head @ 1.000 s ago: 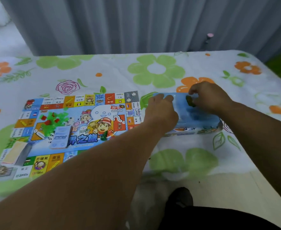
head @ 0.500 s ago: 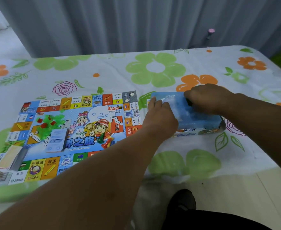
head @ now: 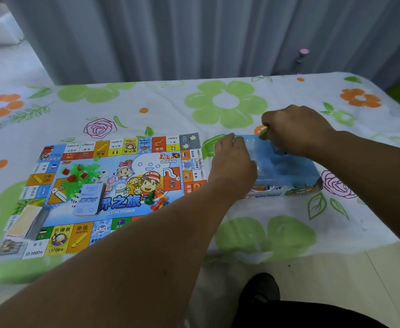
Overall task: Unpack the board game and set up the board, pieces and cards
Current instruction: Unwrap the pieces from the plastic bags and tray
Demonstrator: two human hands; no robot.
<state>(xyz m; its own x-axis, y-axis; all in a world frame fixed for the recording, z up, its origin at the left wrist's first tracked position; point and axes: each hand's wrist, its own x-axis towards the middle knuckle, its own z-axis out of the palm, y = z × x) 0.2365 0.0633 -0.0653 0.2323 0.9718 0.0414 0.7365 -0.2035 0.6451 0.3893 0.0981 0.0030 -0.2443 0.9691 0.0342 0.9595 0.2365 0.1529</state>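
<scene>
A grey curtain [head: 194,31] hangs in soft vertical pleats behind the table. A thin, slightly creased tablecloth [head: 227,105] covers the table. It is white and printed with big green flowers, smaller orange ones and outlined pink roses. Pale floor tiles [head: 336,280] show below the table's near edge.

The game board [head: 144,162] lies flat and unfolded on the left half of the cloth. It is a glossy rectangle ringed with coloured squares. Cartoon children and a snowman fill its blue middle, with the words "Uncle Wang" and "DA XIONG". One orange square reads "命运 DESTINY", and nearby squares show "700" and "2000".

Just right of the board sits the box [head: 286,187], a low printed card box. A blue moulded plastic tray [head: 288,169] with shallow compartments fills it.

The left hand [head: 233,164] lies over the tray's left end. Its fingers are fairly straight and press on the plastic, and the thumb is hidden. The right hand [head: 296,129] is curled at the tray's far edge, pinching a small green piece [head: 264,133] between thumb and fingers.

A cream stack of paper [head: 26,221] lies on the board's near left corner. Further in, a pale blue deck of cards [head: 89,200] rests near the board's middle. Just behind the deck is a loose heap of translucent green houses [head: 85,174] with a few red blocks [head: 72,178] among them. A red and a green pawn [head: 156,201] lie on their sides near the board's centre.
</scene>
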